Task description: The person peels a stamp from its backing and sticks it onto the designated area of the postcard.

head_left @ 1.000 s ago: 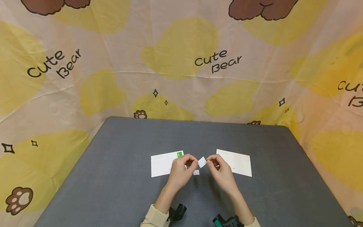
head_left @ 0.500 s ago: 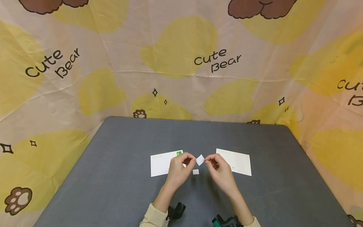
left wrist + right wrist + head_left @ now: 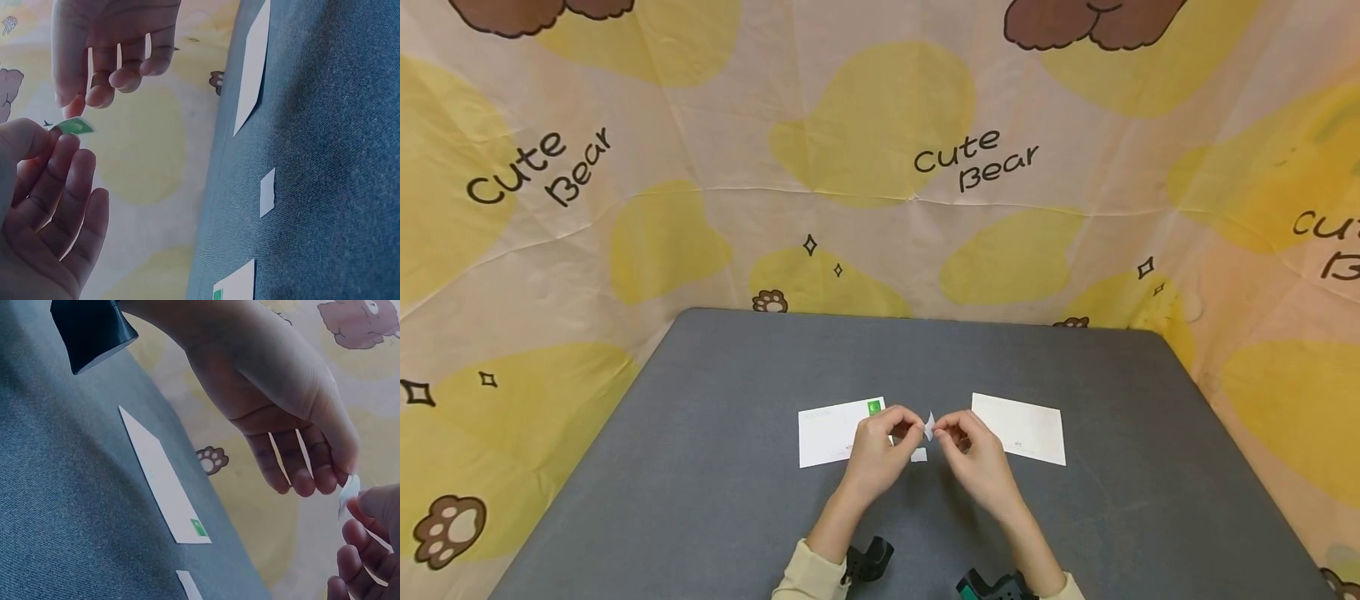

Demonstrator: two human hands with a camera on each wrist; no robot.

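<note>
Between the fingertips of my two hands is a small stamp point(image 3: 929, 425), lifted above the table. Its face shows green in the left wrist view point(image 3: 76, 126); its pale back is what the right wrist view catches point(image 3: 350, 492). My left hand point(image 3: 880, 450) pinches one end between thumb and index finger. The thumb and index finger of my right hand point(image 3: 979, 457) pinch the other end. The stamp looks bent. Partly behind my left hand lies an envelope point(image 3: 826, 435) bearing a green stamp point(image 3: 874, 407). Another envelope point(image 3: 1030, 429) lies beyond my right hand.
A small white paper square point(image 3: 267, 192) lies on the dark grey table point(image 3: 737, 517), between the envelopes and below the hands. A printed bear cloth point(image 3: 865, 125) hangs behind the table. Black devices point(image 3: 871, 560) are strapped to both wrists.
The stamp has gone from flat, pale side showing, to a narrow bent shape in the head view. My right hand has shifted slightly left, closer to the left hand.
</note>
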